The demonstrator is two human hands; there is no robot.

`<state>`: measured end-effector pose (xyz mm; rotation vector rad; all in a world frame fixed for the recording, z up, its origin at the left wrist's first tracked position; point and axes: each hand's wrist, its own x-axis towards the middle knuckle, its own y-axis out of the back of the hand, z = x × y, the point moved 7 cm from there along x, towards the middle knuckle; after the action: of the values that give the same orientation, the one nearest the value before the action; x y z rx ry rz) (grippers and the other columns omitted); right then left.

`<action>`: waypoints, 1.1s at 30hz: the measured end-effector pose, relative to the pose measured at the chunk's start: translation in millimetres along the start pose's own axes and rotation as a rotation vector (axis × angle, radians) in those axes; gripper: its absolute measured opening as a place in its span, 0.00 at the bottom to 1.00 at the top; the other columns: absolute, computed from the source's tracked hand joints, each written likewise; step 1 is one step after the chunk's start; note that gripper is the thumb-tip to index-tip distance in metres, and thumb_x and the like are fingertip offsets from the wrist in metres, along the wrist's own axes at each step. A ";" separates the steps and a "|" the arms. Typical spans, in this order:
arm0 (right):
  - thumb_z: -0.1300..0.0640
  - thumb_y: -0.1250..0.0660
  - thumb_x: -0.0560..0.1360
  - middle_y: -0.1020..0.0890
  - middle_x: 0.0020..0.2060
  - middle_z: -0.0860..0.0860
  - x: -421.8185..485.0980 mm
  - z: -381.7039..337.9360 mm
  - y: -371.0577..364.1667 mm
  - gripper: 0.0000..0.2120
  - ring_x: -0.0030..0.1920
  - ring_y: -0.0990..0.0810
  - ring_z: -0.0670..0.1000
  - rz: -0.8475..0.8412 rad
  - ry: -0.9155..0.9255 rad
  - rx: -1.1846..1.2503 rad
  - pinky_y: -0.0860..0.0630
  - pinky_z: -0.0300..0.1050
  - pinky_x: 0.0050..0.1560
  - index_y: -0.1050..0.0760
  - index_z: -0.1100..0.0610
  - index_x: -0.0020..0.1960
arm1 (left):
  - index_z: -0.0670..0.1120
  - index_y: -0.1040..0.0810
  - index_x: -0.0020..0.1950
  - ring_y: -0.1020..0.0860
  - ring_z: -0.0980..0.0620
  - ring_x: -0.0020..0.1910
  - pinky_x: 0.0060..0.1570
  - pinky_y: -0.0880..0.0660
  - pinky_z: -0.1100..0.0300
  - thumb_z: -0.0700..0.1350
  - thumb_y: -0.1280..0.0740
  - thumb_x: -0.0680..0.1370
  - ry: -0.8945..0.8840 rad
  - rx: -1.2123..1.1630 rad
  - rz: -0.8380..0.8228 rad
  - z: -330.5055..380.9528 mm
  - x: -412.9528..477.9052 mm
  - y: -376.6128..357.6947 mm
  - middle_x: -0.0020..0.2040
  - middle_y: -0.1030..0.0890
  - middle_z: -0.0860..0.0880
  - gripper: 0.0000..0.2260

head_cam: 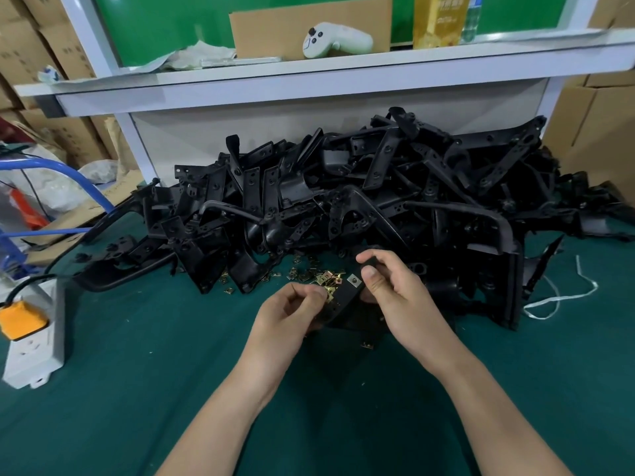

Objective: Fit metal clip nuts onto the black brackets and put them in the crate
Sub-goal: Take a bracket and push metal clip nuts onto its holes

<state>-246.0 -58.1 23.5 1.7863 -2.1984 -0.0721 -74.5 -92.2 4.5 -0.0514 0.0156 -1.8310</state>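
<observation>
We see the green tabletop spread wide under a heap of black brackets, and we place everything else by that heap. Behind and above the heap runs a white shelf, and on it, above the heap's middle, lies a white controller. Well to the left of the heap a white power strip rests on the tabletop with an orange plug in it. At the heap's right foot a thin white strap curls loose. Just in front of the heap both hands meet over one black bracket, held clear of the heap and tilted up. The right hand is clamped on the bracket's upper end, fingers curled behind it and thumb pressed on its face. The left hand has thumb and forefinger pinched together on a brass clip nut at the bracket's left edge. A silver clip nut sits on the bracket's upper end, just beside the right thumb. Against the heap's front foot, behind the hands, loose clip nuts lie scattered, and a stray clip nut lies apart from them, on the near side of the held bracket.
</observation>
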 end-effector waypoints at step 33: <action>0.50 0.39 0.84 0.16 0.53 0.45 2.1 -3.9 0.3 0.07 0.55 0.17 0.43 0.053 0.046 0.158 0.21 0.39 0.58 0.25 0.42 0.59 | 0.65 0.26 0.52 0.21 0.61 0.45 0.44 0.29 0.73 0.48 0.25 0.76 -0.308 0.397 0.093 20.6 -14.9 -5.5 0.49 0.17 0.65 0.14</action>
<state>-245.6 -59.4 27.6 1.7895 -2.2729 0.1579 -75.0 -76.1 24.9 -0.0515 -0.5510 -1.6871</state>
